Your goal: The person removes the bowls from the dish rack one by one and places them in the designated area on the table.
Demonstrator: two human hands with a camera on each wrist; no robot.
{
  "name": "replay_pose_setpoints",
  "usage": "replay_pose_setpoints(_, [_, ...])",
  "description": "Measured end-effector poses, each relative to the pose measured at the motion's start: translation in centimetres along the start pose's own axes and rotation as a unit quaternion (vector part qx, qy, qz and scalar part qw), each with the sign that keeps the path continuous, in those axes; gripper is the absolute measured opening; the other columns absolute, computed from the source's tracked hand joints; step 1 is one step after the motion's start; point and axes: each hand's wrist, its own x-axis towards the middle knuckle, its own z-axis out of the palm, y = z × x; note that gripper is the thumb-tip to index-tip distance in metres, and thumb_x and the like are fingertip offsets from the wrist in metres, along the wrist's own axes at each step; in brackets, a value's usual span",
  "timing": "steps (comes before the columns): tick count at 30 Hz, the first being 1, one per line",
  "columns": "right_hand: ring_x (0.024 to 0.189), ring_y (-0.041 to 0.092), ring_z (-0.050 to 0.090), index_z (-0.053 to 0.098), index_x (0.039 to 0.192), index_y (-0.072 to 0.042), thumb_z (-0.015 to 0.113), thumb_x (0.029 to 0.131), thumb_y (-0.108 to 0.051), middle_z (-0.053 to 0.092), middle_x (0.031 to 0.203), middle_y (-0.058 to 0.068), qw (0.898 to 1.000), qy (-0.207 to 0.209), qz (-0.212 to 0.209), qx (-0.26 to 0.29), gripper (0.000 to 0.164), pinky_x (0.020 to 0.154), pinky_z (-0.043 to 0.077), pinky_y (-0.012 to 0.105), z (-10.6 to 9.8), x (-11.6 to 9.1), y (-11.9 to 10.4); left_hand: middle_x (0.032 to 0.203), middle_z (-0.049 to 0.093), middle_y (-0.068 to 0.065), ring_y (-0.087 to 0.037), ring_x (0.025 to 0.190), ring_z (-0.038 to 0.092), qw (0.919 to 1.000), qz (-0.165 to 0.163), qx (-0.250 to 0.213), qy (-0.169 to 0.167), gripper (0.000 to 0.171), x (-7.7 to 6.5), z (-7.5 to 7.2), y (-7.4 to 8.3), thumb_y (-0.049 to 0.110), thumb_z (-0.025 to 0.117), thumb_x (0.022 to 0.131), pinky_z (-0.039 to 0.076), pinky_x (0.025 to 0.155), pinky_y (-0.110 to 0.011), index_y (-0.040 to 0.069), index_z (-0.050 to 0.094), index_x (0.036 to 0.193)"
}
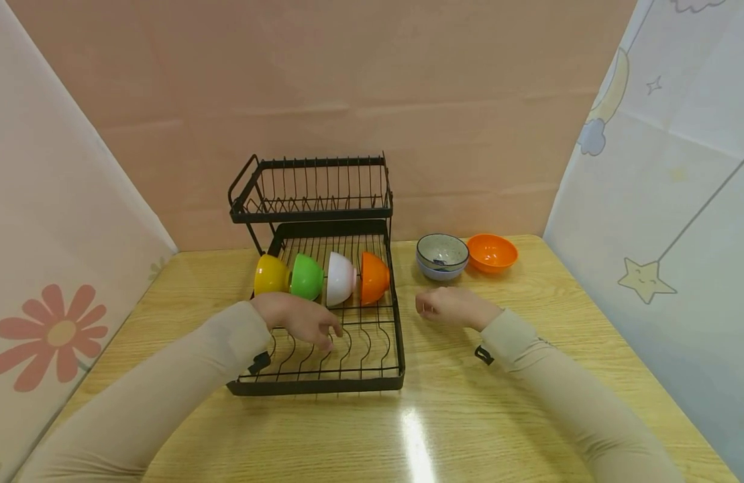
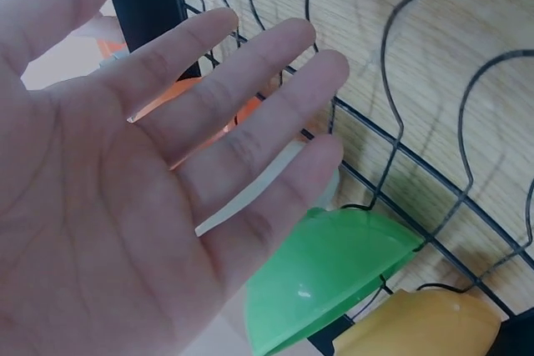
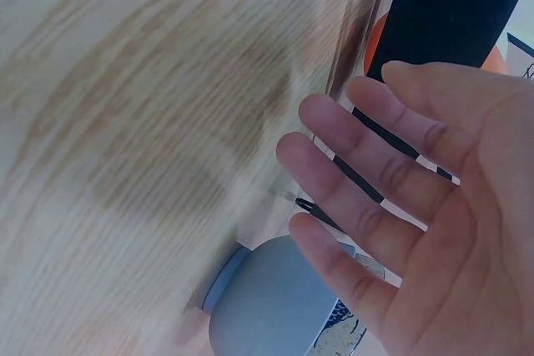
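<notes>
Four bowls stand on edge in a row on the rack's lower tier: a yellow bowl (image 1: 270, 274), a green bowl (image 1: 307, 276), a white bowl (image 1: 340, 278) and an orange bowl (image 1: 374, 278). Over the front of that tier is my left hand (image 1: 302, 322), its fingers spread and its palm bare in the left wrist view. My right hand (image 1: 456, 307) hovers over the table right of the rack, fingers loosely extended and holding nothing. Just beyond it sit stacked bowls, a speckled grey one (image 1: 442, 251) inside a pale blue one (image 1: 439, 272).
The black two-tier dish rack (image 1: 314, 386) stands left of centre on the wooden table (image 1: 480, 416). Its raised upper tier (image 1: 311, 218) overhangs the back. Another orange bowl (image 1: 492, 253) sits right of the stack. Fabric walls (image 1: 372, 80) enclose the table's back and sides.
</notes>
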Motion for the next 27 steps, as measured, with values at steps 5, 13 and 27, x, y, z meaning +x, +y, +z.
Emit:
replay_pose_setpoints(5, [0.073, 0.008, 0.058, 0.064, 0.093, -0.015, 0.061, 0.093, -0.013, 0.065, 0.088, -0.005, 1.000, 0.002, -0.004, 0.003, 0.003, 0.068, 0.052, 0.031, -0.1, -0.2, 0.0, 0.118, 0.063, -0.001, -0.019, 0.112, 0.057, 0.9963, 0.039, -0.008, 0.076, 0.041, 0.3, -0.7, 0.1, 0.033, 0.053, 0.100, 0.046, 0.098, -0.042, 0.013, 0.053, 0.135])
replay_pose_setpoints(13, [0.070, 0.006, 0.055, 0.062, 0.088, -0.015, 0.063, 0.092, -0.016, 0.063, 0.083, -0.007, 1.000, 0.017, 0.005, -0.006, 0.004, 0.062, 0.049, 0.028, -0.2, -0.3, 0.4, 0.128, 0.056, -0.018, -0.029, 0.115, 0.057, 0.9420, 0.036, -0.223, 0.248, 0.042, 1.2, -2.9, 0.4, 0.023, 0.044, 0.103, 0.049, 0.095, -0.043, -0.001, 0.046, 0.136])
replay_pose_setpoints(27, [0.070, 0.005, 0.055, 0.063, 0.089, -0.016, 0.063, 0.089, -0.009, 0.063, 0.082, -0.007, 1.000, 0.016, 0.010, 0.010, 0.006, 0.062, 0.049, 0.026, -0.4, -0.6, 1.0, 0.147, 0.039, -0.026, -0.036, 0.134, 0.043, 0.8137, -0.011, -0.519, 0.262, 0.054, 3.8, -5.1, 1.4, 0.015, 0.040, 0.103, 0.039, 0.110, -0.041, -0.005, 0.022, 0.150])
